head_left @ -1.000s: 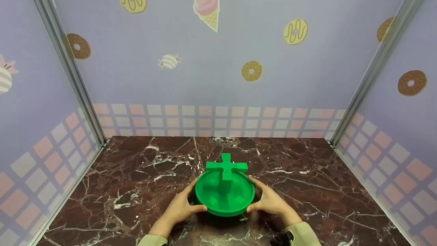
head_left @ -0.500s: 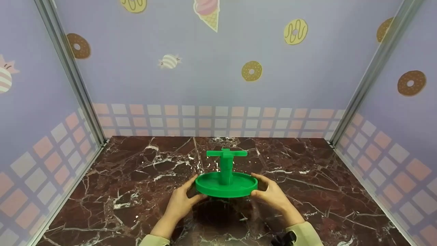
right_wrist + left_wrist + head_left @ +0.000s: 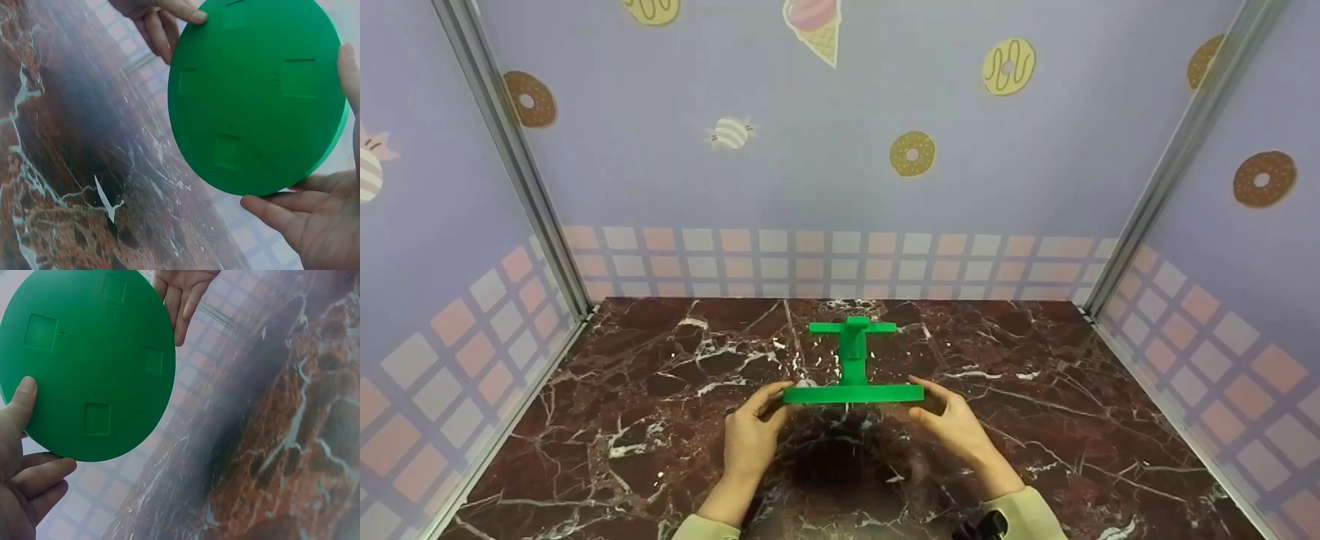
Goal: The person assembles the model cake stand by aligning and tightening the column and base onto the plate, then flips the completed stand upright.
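A green round dish [image 3: 853,394] with a central post [image 3: 852,352] and a cross-shaped top is held above the table, seen nearly edge-on in the head view. My left hand [image 3: 751,435] grips its left rim. In the left wrist view the left thumb [image 3: 25,399] presses the flat underside, which bears several square recesses with small numbers beside some. My right hand [image 3: 960,431] holds the right rim between thumb and fingers. From the right wrist view, the same underside [image 3: 256,107] shows, with the right fingers [image 3: 275,214] touching its edge.
Below lies a dark red marbled tabletop [image 3: 622,420] with white veins. Lilac panels [image 3: 825,195] printed with sweets and checks enclose it at the back and both sides. Metal posts [image 3: 529,187] stand at the corners.
The dish has risen and tilted from an open top view to nearly edge-on. Both hands have moved with it, and the left hand has turned at the rim.
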Demonstrator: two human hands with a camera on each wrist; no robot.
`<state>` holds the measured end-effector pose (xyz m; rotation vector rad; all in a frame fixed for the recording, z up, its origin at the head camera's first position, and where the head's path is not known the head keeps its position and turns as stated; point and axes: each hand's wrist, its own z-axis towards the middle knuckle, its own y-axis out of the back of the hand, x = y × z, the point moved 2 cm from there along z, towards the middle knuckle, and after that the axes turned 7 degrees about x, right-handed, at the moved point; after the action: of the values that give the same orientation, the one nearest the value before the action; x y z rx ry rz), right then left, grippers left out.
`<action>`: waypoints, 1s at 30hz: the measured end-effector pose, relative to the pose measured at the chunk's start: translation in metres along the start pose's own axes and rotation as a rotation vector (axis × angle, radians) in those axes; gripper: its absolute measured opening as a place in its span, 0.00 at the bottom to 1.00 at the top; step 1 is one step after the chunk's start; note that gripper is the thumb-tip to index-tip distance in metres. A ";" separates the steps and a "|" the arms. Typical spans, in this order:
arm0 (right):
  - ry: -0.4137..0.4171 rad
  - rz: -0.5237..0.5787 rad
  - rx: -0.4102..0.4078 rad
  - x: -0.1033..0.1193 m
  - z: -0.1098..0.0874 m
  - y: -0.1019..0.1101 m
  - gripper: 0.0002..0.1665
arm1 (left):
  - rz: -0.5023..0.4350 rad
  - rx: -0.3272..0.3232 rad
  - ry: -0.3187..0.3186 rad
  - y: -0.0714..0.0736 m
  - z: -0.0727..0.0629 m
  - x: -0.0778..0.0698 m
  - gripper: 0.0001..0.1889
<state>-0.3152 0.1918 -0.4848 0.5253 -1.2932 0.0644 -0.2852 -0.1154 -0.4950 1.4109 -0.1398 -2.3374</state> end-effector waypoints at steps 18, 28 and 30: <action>0.136 -0.062 -0.323 0.007 -0.003 -0.008 0.21 | 0.037 -0.056 0.063 0.004 0.002 -0.012 0.15; 0.095 0.020 -0.302 0.015 -0.005 -0.002 0.24 | -0.244 0.085 0.109 0.005 0.006 -0.014 0.23; 0.064 0.043 -0.295 0.015 -0.004 -0.001 0.24 | -0.321 0.122 0.099 0.006 0.006 -0.014 0.27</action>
<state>-0.3072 0.1887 -0.4724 0.2414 -1.2249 -0.0724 -0.2831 -0.1160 -0.4787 1.7157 -0.0290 -2.5418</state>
